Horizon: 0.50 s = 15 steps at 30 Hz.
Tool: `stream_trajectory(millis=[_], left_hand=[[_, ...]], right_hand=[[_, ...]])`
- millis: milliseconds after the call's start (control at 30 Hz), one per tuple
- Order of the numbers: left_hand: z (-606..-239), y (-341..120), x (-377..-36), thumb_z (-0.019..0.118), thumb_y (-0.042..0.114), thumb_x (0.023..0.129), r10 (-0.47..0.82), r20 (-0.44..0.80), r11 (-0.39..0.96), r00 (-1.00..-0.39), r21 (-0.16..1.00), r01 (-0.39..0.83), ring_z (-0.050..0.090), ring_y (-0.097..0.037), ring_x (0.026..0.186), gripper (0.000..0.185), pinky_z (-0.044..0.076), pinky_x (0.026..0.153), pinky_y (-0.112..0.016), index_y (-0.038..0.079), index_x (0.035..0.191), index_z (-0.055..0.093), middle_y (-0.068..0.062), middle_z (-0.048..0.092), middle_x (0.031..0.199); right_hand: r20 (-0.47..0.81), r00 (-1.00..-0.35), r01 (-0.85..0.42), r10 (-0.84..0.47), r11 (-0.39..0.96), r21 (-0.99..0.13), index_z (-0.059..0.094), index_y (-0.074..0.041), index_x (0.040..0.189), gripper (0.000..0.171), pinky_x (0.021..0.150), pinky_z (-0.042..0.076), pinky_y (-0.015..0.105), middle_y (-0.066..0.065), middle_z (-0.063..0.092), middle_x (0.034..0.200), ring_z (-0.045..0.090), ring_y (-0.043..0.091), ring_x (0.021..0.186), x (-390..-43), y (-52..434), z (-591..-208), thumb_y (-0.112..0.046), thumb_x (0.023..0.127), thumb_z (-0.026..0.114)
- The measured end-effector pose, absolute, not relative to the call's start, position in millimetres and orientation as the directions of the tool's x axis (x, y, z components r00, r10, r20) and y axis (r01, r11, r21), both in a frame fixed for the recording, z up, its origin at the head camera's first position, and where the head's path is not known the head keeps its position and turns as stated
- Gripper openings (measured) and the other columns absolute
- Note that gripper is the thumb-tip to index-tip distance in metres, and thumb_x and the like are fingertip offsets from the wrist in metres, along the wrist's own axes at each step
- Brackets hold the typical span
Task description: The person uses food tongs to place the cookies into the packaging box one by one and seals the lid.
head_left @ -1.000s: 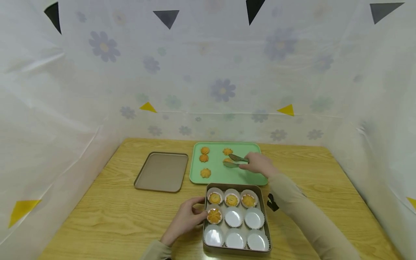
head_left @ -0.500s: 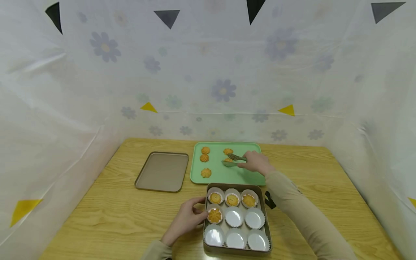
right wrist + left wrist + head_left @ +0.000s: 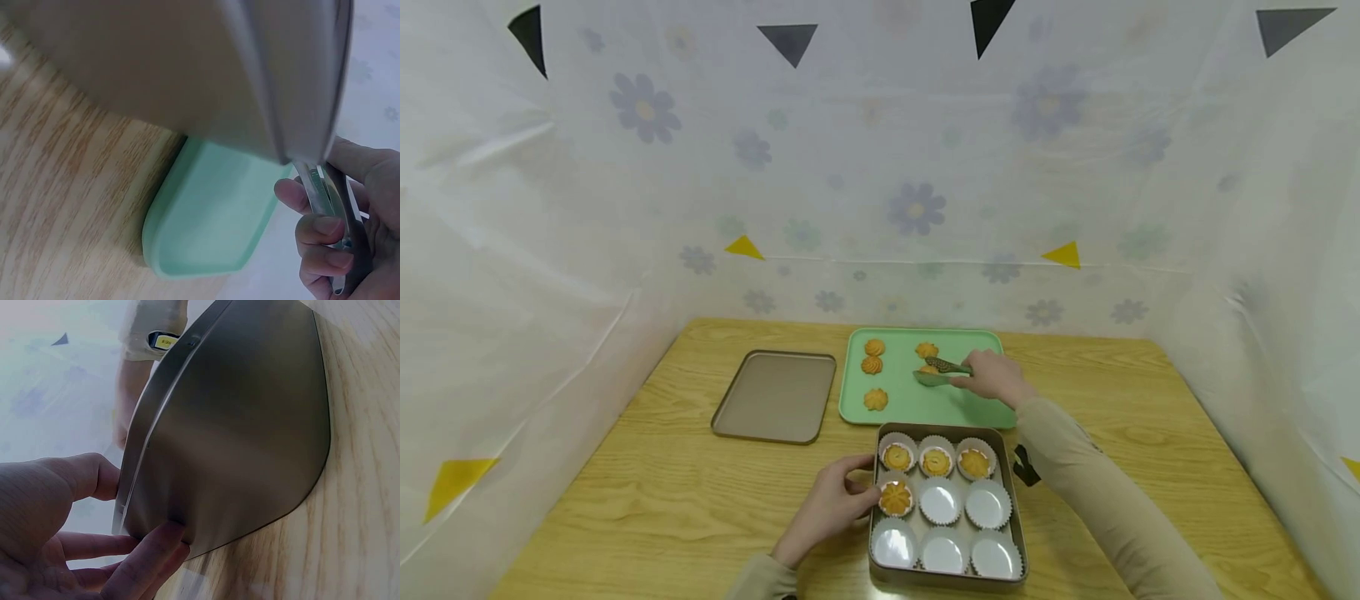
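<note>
In the head view, my right hand (image 3: 996, 377) holds tongs (image 3: 951, 366) over the green tray (image 3: 970, 408). The right wrist view shows its fingers wrapped around the tongs' metal handle (image 3: 340, 215). A piped cookie (image 3: 928, 368) lies between the tong tips, partly covered by them; whether they squeeze it I cannot tell. Another cookie (image 3: 927, 350) is just behind. My left hand (image 3: 833, 500) grips the left side of a square metal tin (image 3: 951, 579), thumb at the rim and fingers against the outer wall (image 3: 237, 437). White paper cups (image 3: 940, 500) line the tin, several with cookies (image 3: 895, 498).
Three cookies (image 3: 876, 399) lie along the green tray's left side. A flat brown square lid or tray (image 3: 775, 396) sits left of it on the wooden table (image 3: 662, 492). White flowered sheeting (image 3: 850, 167) encloses the back and sides.
My right hand shifts only slightly, and the tong tips come closer together around the cookie. The left hand and the tin stay where they were.
</note>
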<state>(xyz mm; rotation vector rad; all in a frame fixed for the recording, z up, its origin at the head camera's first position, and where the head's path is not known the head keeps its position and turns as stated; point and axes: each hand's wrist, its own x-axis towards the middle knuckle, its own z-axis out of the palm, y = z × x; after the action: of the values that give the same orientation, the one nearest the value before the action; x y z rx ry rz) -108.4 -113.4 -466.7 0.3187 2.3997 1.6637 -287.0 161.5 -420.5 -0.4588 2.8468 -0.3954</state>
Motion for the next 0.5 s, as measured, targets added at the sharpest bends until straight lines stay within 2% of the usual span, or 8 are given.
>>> stream_trajectory(millis=[200,500], left_hand=[[-467,-113,-108,0.067,0.007,0.088,0.287,-0.046,0.342,-0.957,0.938,0.057,0.074,-0.037,0.095,0.054,0.062,0.07,-0.024,-0.013,0.136,0.053,-0.035,0.058,0.133],[-466,-113,-108,0.068,0.008,0.088,0.284,-0.055,0.343,-0.957,0.938,0.049,0.074,-0.036,0.096,0.054,0.062,0.07,-0.024,-0.013,0.136,0.053,-0.034,0.058,0.132]], right_hand=[[-0.171,-0.921,-0.283,-0.35,0.903,-0.324,0.067,-0.007,0.076,0.036,0.045,0.026,0.021,-0.008,0.037,0.053,0.033,0.007,0.049,-284,166,-421,-0.037,0.097,0.065],[-0.164,-0.921,-0.279,-0.353,0.892,-0.355,0.07,-0.004,0.081,0.034,0.046,0.026,0.02,-0.008,0.038,0.054,0.033,0.007,0.049,-276,170,-416,-0.033,0.097,0.065]])
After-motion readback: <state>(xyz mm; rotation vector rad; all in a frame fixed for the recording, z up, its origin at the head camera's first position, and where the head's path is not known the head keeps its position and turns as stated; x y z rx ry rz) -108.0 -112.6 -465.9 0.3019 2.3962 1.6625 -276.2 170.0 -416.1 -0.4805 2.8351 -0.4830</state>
